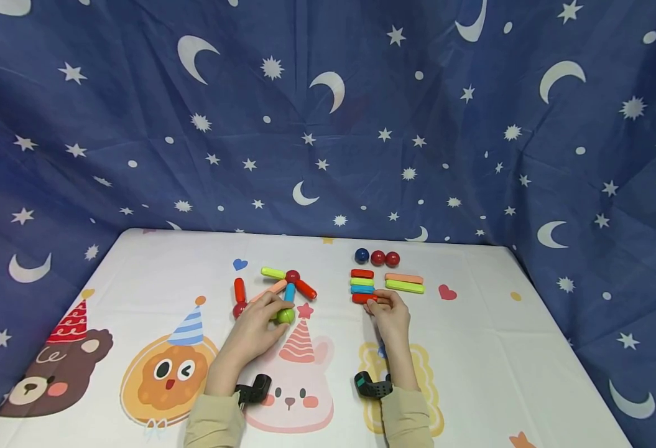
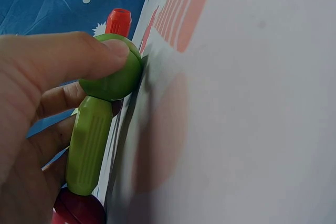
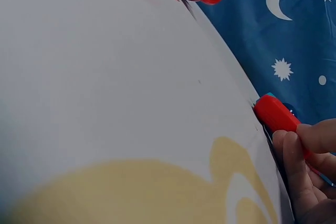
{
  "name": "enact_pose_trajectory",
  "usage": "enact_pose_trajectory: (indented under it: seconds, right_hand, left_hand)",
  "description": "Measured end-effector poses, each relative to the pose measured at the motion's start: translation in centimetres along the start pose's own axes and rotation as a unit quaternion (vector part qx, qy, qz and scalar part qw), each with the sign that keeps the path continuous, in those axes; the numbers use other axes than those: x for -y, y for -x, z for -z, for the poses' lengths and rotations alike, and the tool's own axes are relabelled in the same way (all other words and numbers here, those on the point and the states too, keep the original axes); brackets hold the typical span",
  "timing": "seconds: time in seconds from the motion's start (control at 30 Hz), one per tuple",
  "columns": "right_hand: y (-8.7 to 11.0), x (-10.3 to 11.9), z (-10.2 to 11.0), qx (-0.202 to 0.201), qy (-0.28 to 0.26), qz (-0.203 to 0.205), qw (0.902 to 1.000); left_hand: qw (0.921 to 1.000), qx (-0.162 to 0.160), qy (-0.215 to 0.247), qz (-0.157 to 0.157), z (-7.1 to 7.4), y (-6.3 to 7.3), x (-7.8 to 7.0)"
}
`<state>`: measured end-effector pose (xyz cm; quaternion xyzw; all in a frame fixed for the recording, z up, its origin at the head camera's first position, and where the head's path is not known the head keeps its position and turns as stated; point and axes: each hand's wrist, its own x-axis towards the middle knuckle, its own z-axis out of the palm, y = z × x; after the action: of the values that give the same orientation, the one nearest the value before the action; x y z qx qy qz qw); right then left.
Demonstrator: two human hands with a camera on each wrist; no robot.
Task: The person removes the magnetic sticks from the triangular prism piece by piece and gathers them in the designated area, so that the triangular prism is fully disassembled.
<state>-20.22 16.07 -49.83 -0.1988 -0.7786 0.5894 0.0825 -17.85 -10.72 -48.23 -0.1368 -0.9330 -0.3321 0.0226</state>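
Observation:
My left hand grips a green ball, its thumb pressing on the near side and the other fingers behind. A light green rod runs from that ball to a red ball. They belong to a joined figure of rods and balls, with another red ball at the far end, where a light green rod, a red rod and a blue rod meet. Between thumb and fingers, my right hand pinches a red rod at the near side of a short stack of coloured rods.
Beyond the right hand lie a red rod, a yellow-green rod and a blue rod. Longer orange and green rods lie right of them. A dark blue ball and two red balls stand behind, near the starry curtain.

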Motion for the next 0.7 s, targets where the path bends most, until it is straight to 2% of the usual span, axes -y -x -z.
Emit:
enact_pose_trajectory:
  seconds: [0.3, 0.7]
  right_hand:
    - [-0.03, 0.26, -0.09, -0.005, -0.013, -0.016, 0.9998]
    - [0.12, 0.19, -0.21, -0.029, -0.018, -0.006, 0.9994]
  left_hand:
    - [1.0, 0.001, 0.0, 0.001, 0.09, 0.04, 0.01]
    - [1.0, 0.003, 0.002, 0.003, 0.14, 0.07, -0.02]
